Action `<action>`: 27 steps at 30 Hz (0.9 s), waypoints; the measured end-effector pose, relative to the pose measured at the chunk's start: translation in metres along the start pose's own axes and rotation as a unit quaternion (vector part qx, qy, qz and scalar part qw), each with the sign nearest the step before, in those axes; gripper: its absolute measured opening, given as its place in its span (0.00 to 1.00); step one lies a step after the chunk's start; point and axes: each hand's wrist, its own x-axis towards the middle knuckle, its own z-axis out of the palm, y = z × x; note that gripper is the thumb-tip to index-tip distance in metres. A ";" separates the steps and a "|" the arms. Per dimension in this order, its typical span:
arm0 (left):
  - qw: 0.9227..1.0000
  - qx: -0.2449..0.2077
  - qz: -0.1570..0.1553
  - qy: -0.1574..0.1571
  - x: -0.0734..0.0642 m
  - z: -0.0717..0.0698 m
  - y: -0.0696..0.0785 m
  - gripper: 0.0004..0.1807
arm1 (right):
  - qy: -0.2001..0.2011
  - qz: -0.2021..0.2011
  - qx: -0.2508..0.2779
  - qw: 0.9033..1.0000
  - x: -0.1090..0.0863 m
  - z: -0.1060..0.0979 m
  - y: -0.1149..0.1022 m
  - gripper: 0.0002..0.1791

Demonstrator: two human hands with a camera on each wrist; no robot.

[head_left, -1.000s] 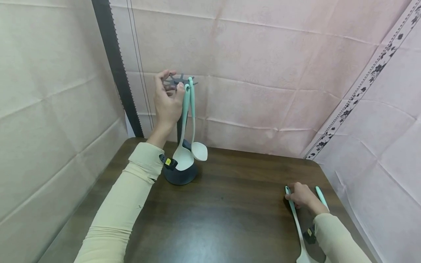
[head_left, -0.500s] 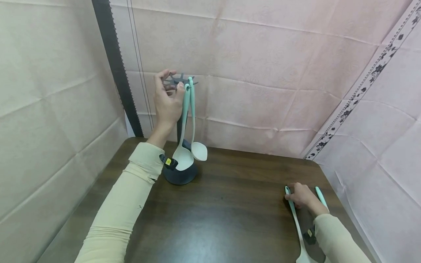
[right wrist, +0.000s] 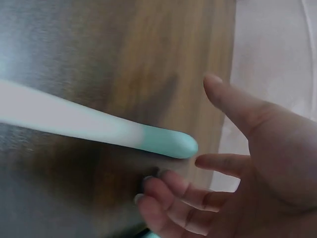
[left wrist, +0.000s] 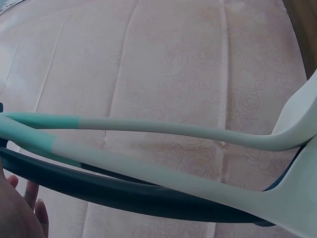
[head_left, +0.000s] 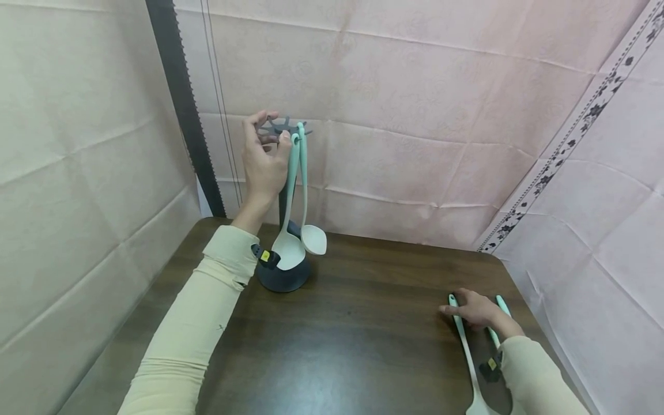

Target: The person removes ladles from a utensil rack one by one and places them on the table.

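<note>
Right hand: the right hand (head_left: 477, 308) has loosened since half a second ago; its thumb, then bent against the left lying utensil (head_left: 468, 351), now reaches out across it to the left, and the fingers are spread and relaxed, gripping nothing.
Utensils on the bench: the left one lies at the right side of the bench (head_left: 410, 357), mint handle end far, pale head near, just where it lay before; more of the right lying utensil (head_left: 502, 305) shows now, on both sides of the wrist.
Left hand: unchanged, the left hand (head_left: 263, 164) has its fingers curled around the hooked top of the dark stand (head_left: 284, 280), at the far left of the bench.
Hanging utensils: the front hanging utensil (head_left: 289, 251) and the rear hanging utensil (head_left: 314, 240) hang side by side from the stand, as before.
Cut off: the heads of both lying utensils run out at the near edge (the right one also passes under the right sleeve (head_left: 534, 374)).
Hard to make out: whether the index finger touches the mint tip; most of the left fingers fall outside the left wrist view.
</note>
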 end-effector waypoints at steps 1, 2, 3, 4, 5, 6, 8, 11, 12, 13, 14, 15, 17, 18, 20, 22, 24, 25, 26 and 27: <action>1.000 -0.001 0.001 0.000 0.000 0.000 0.000 0.36 | -0.008 -0.002 0.002 1.000 -0.001 -0.002 -0.001 0.58; 1.000 -0.002 0.001 -0.001 0.000 0.000 0.000 0.36 | -0.016 -0.006 0.003 1.000 -0.002 -0.003 -0.003 0.58; 1.000 -0.004 0.003 -0.002 0.000 0.000 0.000 0.36 | -0.020 -0.010 -0.005 1.000 -0.003 -0.005 -0.005 0.58; 1.000 -0.005 0.002 -0.002 0.000 0.000 0.000 0.36 | -0.021 -0.012 -0.014 1.000 -0.005 -0.006 -0.006 0.58; 1.000 -0.007 0.002 -0.003 0.000 0.000 0.000 0.36 | -0.023 -0.015 -0.026 0.999 -0.006 -0.008 -0.009 0.58; 1.000 -0.007 0.000 -0.003 0.000 0.000 0.001 0.36 | -0.021 -0.018 -0.039 0.999 -0.008 -0.010 -0.011 0.58; 1.000 -0.010 -0.004 -0.004 0.000 0.000 0.001 0.35 | -0.011 -0.021 -0.066 0.998 -0.010 -0.012 -0.015 0.59; 1.000 -0.011 -0.006 -0.003 0.000 -0.001 0.002 0.35 | 0.007 -0.022 -0.091 0.996 -0.012 -0.015 -0.020 0.60; 1.000 -0.011 -0.007 -0.003 0.000 -0.001 0.002 0.35 | 0.013 -0.022 -0.097 0.995 -0.013 -0.015 -0.021 0.60; 1.000 -0.011 -0.006 -0.003 0.000 -0.001 0.002 0.35 | 0.018 -0.021 -0.100 0.995 -0.013 -0.015 -0.022 0.61; 1.000 -0.011 -0.004 -0.003 0.000 -0.001 0.002 0.35 | 0.022 -0.020 -0.104 0.994 -0.013 -0.015 -0.023 0.61; 1.000 -0.010 -0.001 -0.003 0.000 -0.001 0.002 0.35 | 0.027 -0.020 -0.109 0.994 -0.013 -0.015 -0.024 0.61; 1.000 -0.007 0.001 -0.004 0.000 -0.001 0.001 0.35 | 0.034 -0.020 -0.119 0.992 -0.014 -0.014 -0.026 0.61; 1.000 -0.006 0.003 -0.003 0.000 -0.001 0.001 0.35 | 0.036 -0.021 -0.123 0.992 -0.014 -0.013 -0.027 0.62; 1.000 -0.004 0.007 -0.003 0.000 -0.001 0.000 0.35 | 0.043 -0.025 -0.131 0.990 -0.016 -0.012 -0.030 0.62; 1.000 -0.003 0.004 -0.002 0.000 -0.001 0.000 0.35 | 0.054 -0.033 -0.142 0.988 -0.017 -0.010 -0.033 0.63; 1.000 -0.004 0.002 -0.001 0.000 -0.001 0.000 0.35 | 0.069 -0.045 -0.153 0.985 -0.018 -0.007 -0.035 0.63; 1.000 -0.004 0.000 -0.001 0.000 0.000 0.000 0.35 | 0.077 -0.051 -0.157 0.983 -0.018 -0.005 -0.035 0.62; 1.000 -0.005 -0.002 -0.002 0.000 0.000 0.000 0.35 | 0.086 -0.058 -0.162 0.981 -0.018 -0.004 -0.036 0.62; 1.000 -0.005 -0.004 -0.003 0.000 0.000 0.000 0.35 | 0.096 -0.065 -0.167 0.979 -0.018 -0.002 -0.036 0.61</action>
